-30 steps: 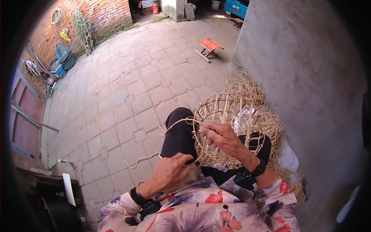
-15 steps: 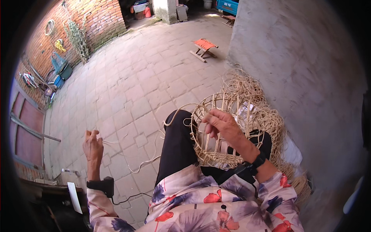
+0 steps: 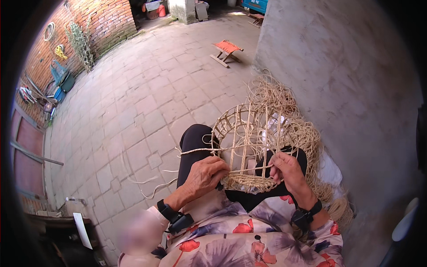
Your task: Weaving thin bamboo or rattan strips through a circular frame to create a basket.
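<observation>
My left hand [image 3: 205, 174] is back on the work, fingers curled closed around the pale straw strand [image 3: 251, 169] just at the near edge of the half-woven basket [image 3: 255, 142]; half a second ago that hand was flung far out to my left, pulling the strand's slack through, and now it has returned with the strand drawn taut. My right hand [image 3: 288, 171] pinches the other end of that same short stretch, thumb and fingers closed on it, so the strand runs straight between my two grips across the basket's open upright ribs. Whether the strand has passed behind a rib or in front I cannot tell at this angle. The basket rests on my lap against my dark trousers [image 3: 195, 142], its woven bottom band just below my knuckles, its bare ribs fanning away from me. I judge one stitch has been pulled home and the next pass is being set. Beyond the basket, a loose heap of straw [image 3: 271, 93] lies by the grey wall [image 3: 338, 89], and further off a small folding stool [image 3: 227, 50] stands on the paving.
</observation>
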### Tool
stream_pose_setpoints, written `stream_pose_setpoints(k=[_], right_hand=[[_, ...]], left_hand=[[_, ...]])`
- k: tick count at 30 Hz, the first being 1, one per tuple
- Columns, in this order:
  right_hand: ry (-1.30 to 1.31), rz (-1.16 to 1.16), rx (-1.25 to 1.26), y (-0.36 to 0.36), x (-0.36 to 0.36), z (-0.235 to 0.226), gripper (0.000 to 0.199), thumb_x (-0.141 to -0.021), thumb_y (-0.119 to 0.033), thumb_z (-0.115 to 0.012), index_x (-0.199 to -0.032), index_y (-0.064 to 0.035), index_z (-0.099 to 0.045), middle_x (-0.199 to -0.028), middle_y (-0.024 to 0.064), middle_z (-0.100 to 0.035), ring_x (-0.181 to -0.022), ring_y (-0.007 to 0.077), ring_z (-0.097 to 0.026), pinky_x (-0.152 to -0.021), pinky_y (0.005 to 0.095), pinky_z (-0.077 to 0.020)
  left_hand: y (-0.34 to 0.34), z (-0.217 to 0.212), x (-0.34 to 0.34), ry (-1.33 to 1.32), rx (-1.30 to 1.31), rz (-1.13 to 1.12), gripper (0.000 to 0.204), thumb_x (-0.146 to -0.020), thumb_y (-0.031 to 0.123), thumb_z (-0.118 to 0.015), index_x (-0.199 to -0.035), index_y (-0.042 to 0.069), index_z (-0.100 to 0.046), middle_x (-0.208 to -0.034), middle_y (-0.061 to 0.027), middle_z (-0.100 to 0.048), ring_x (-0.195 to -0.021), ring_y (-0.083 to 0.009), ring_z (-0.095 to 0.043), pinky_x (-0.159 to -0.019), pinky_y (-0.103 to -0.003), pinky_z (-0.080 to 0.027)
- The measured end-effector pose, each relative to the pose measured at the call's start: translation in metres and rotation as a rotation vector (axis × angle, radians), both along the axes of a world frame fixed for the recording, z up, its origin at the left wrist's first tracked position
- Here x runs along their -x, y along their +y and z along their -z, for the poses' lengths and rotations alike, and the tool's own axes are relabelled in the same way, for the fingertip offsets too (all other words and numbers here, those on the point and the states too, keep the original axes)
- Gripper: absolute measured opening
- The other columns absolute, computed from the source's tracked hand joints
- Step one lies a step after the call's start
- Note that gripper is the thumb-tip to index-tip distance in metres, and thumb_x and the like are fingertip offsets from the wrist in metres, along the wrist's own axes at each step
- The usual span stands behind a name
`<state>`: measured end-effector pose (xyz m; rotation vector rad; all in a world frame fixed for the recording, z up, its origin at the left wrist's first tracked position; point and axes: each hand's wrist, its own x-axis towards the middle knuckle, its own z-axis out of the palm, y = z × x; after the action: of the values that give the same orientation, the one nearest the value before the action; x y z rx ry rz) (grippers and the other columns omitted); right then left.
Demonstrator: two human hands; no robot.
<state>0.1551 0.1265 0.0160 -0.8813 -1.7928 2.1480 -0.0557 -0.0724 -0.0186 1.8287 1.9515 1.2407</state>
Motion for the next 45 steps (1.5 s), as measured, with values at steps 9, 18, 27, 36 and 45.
stream_pose_setpoints(k=[9,18,27,36,45], right_hand=[[-0.044,0.005,0.011,0.003,-0.002,0.012,0.022,-0.099,-0.024,-0.055,-0.090,-0.0047,-0.060,-0.069,0.0019,-0.060,-0.050,0.0043,-0.053,-0.042,0.0183,-0.0426],[0.185,0.083,0.082,0.006,0.054,0.017,0.013,-0.098,-0.018,-0.057,-0.102,-0.0049,-0.057,-0.077,0.0023,-0.066,-0.056,0.0089,-0.060,-0.052,0.0210,-0.0501],[-0.183,-0.155,-1.224,-0.014,0.098,0.041,0.011,-0.078,-0.012,-0.060,-0.086,-0.0087,-0.065,-0.085,0.0225,-0.067,-0.073,0.0372,-0.067,-0.063,0.0465,-0.0531],[-0.309,-0.149,-1.345,-0.032,0.099,0.041,0.017,-0.078,-0.012,-0.060,-0.093,-0.0033,-0.057,-0.076,0.0196,-0.066,-0.075,0.0378,-0.068,-0.067,0.0491,-0.0528],[0.238,-0.089,0.314,-0.033,0.045,0.010,0.029,-0.093,-0.009,-0.055,-0.121,-0.0041,-0.051,-0.073,0.0010,-0.058,-0.046,-0.0002,-0.042,-0.039,0.0153,-0.0296]], left_hand=[[0.000,0.006,-0.013,-0.270,0.202,-0.024,0.007,-0.080,0.005,-0.069,-0.085,0.005,-0.064,-0.083,-0.0085,-0.064,-0.076,-0.0236,-0.066,-0.065,-0.032,-0.052],[-0.002,0.027,-0.023,-0.127,0.046,-0.040,0.009,-0.080,0.003,-0.068,-0.088,0.005,-0.066,-0.079,-0.0096,-0.064,-0.072,-0.0278,-0.066,-0.063,-0.034,-0.052],[-0.010,0.027,-0.031,0.041,0.150,0.003,0.030,-0.079,0.009,-0.071,-0.108,0.007,-0.064,-0.095,-0.0110,-0.061,-0.086,-0.0311,-0.062,-0.075,-0.039,-0.052],[-0.004,0.018,-0.021,0.000,0.150,0.034,0.025,-0.075,0.011,-0.075,-0.100,0.008,-0.070,-0.086,-0.0087,-0.060,-0.081,-0.0273,-0.062,-0.071,-0.037,-0.052],[-0.007,0.009,-0.023,-0.004,0.170,0.041,0.029,-0.076,0.009,-0.075,-0.104,0.009,-0.070,-0.085,-0.0091,-0.062,-0.080,-0.0267,-0.063,-0.071,-0.036,-0.052]])
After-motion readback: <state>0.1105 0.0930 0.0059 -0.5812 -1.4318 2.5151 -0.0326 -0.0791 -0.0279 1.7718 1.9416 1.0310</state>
